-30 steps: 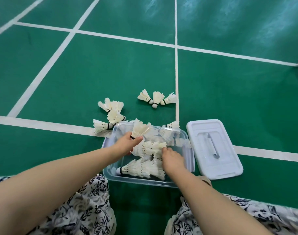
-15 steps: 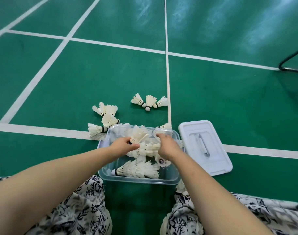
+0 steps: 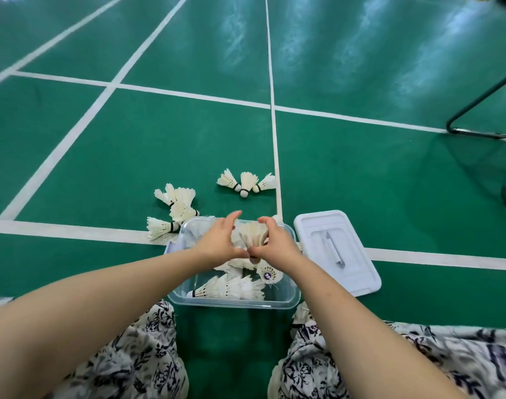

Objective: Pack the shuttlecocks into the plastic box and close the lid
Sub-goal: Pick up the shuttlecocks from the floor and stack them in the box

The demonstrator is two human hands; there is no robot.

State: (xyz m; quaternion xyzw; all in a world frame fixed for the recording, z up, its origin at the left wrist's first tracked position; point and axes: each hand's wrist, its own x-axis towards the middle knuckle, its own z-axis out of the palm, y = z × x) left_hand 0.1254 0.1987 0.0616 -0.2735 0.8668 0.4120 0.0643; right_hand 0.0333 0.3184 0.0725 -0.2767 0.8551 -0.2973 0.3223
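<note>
Loose shuttlecocks (image 3: 175,207) lie on the court floor (image 3: 102,156) just beyond the box's far-left corner. A trio (image 3: 246,184) sits farther out by the white line. Judged: left within reach, not yet packed.

Plastic box (image 3: 234,305) stands open on the floor between the person's knees. Packed shuttlecocks (image 3: 231,289) lie on their sides in a nested row, probably to save room.

Left hand (image 3: 218,244) is above the box, its fingers curled against the held shuttlecock (image 3: 253,236), one finger raised clear. The cork end points down toward the box.

Right hand (image 3: 277,246) mirrors it, fingers curled round the opposite side of the feather skirt. The two-handed hold likely steadies it for nesting. Both forearms reach forward, wrists turned inward.

Lid (image 3: 336,254) lies flat just right of the box, handle up, handy for closing.
</note>
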